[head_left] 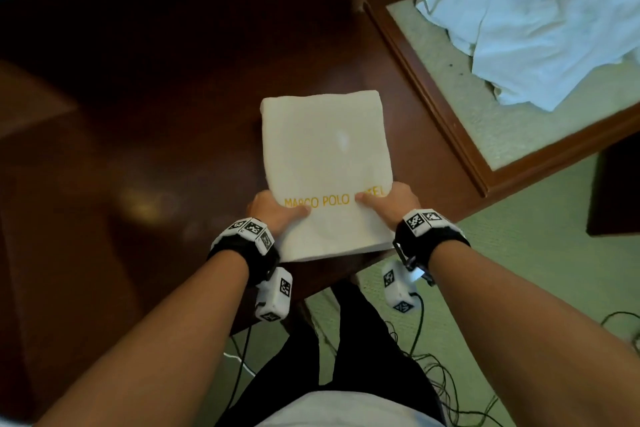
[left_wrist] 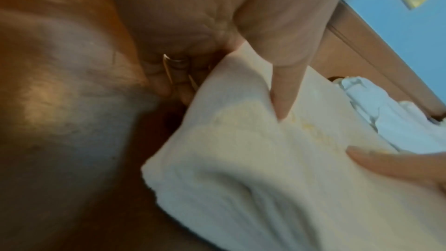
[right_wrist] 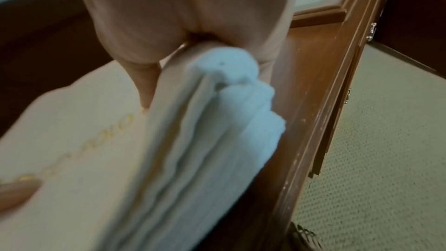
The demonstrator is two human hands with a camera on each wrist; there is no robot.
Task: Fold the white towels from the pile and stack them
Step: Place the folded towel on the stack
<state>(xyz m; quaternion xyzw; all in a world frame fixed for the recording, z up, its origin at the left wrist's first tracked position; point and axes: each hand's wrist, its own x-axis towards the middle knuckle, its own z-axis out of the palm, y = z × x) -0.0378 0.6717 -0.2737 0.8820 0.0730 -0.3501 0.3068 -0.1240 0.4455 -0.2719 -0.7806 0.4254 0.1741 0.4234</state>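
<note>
Folded towel (head_left: pixel 325 163), white with yellow "MARCO POLO" lettering near its near edge, sits over the dark wooden desk (head_left: pixel 138 97); whether it rests on the surface or is lifted clear, cannot tell. Left hand (head_left: pixel 273 210) grips the near left edge, thumb on top beside the lettering, fingers underneath. Right hand (head_left: pixel 393 199) grips the near right edge likewise, thumb covering part of the last word.

Surroundings: pile of loose white towels (head_left: pixel 540 17) lies well apart at upper right, on a wood-framed surface with a pale green inset (head_left: pixel 446 80). Green carpet (head_left: pixel 540 288) below, black cables (head_left: pixel 433 367) trailing across it. Wrist bands with black-and-white markers on both forearms.

View differences: the left wrist view shows the left thumb pressed into the towel top, a ring (left_wrist: pixel 177 62) on one finger under the edge, the right thumb at lower right, and the loose pile beyond. The right wrist view shows the stacked layers of the folded towel's side edge (right_wrist: pixel 205 150), hidden from the head view, with the desk edge alongside. Both wrist views are blurred.
</note>
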